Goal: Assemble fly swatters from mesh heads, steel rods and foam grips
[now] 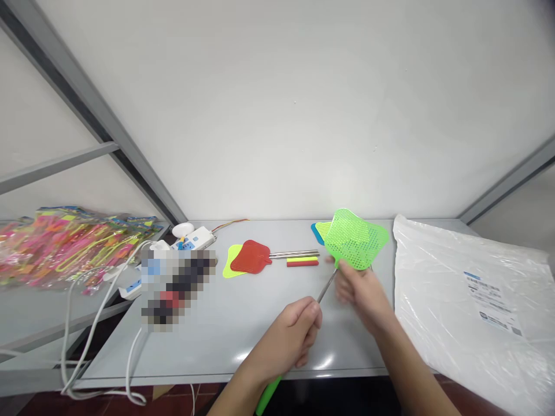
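Observation:
A green fly swatter (356, 238) with a perforated head is held slanting across the front of the table. My left hand (299, 326) is closed around its thin metal rod, and the green handle (269, 396) sticks out below. My right hand (359, 292), slightly blurred, pinches the neck where the rod meets the head. Behind that head lie a yellow swatter head (321, 230) and a blue swatter head (316, 234), both partly hidden. Further left, a red swatter head (251, 257) overlaps another yellow head (232, 263). Metal rods (295, 253) lie beside a yellow tube (302, 259) and a red tube (302, 263).
A large white plastic package (455, 289) with a label covers the table's right side. Power strips (195, 238) and white cables (93, 312) sit at the left, beside a pixelated area. Bagged colourful items (78, 245) fill the left shelf. A wall (303, 115) stands behind.

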Available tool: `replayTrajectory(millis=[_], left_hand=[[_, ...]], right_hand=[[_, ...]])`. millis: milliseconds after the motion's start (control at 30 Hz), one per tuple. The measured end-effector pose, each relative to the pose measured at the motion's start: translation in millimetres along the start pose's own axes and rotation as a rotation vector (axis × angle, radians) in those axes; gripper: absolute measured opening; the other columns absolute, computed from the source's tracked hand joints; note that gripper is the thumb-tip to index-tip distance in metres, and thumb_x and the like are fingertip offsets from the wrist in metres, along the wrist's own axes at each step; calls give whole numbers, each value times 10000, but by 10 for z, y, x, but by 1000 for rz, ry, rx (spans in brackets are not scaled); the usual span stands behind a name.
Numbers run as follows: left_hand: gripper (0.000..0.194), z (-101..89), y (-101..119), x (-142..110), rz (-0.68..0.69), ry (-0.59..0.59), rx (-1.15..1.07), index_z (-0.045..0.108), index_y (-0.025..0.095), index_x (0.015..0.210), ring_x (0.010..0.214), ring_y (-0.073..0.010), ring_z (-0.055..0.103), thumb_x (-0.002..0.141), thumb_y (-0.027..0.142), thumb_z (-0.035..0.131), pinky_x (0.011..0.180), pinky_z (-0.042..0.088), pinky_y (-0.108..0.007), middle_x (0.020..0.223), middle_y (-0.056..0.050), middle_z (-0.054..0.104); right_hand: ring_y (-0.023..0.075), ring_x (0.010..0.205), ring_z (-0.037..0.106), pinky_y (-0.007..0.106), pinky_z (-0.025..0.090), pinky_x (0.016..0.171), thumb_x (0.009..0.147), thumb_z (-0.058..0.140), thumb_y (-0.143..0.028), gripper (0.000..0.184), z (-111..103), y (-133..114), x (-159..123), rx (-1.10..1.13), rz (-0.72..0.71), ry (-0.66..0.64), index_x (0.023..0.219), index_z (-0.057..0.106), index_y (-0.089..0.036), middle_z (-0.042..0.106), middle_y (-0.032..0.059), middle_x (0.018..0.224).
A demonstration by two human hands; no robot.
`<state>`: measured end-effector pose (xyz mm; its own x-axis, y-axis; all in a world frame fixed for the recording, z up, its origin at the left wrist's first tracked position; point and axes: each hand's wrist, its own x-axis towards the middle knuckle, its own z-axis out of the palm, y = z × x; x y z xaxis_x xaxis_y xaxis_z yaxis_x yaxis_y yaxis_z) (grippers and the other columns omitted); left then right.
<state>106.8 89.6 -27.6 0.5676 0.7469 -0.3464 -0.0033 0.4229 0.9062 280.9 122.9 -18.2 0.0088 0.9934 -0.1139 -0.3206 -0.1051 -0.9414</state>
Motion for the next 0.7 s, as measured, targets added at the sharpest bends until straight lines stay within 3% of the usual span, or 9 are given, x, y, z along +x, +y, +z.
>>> replayTrajectory(millis=[133,367,533,700], left_hand=[[364,-15,-11,-4,14,15,42,451,220,804,410,-72,224,961,538,370,386,256,-190,531,92,299],[421,-86,82,-142,-17,-26,215,406,214,752,462,-74,212,942,588,378,403,180,-204,560,85,306],[393,-88,220,-133,-1,7,360,481,209,799,505,-79,276,964,543,355,453,235,-192,587,74,352],[378,-89,280,-99,2,10,432,522,210,839,515,-83,306,976,508,334,485,259,-201,604,71,368]], right_hand=[[85,443,337,245,314,475,890,542,-519,374,60,177,-184,-194,37,-227,813,616,-160,341,-85,464],[69,441,272,246,199,462,885,593,-464,318,-190,-55,-100,-167,-80,-62,821,655,-159,313,-86,446],[63,435,262,241,236,470,897,585,-452,286,-86,-7,-108,17,-110,20,816,627,-181,286,-94,463],[79,465,359,247,287,495,932,515,-470,324,45,211,-226,-65,-45,-126,823,606,-179,382,-67,490]])
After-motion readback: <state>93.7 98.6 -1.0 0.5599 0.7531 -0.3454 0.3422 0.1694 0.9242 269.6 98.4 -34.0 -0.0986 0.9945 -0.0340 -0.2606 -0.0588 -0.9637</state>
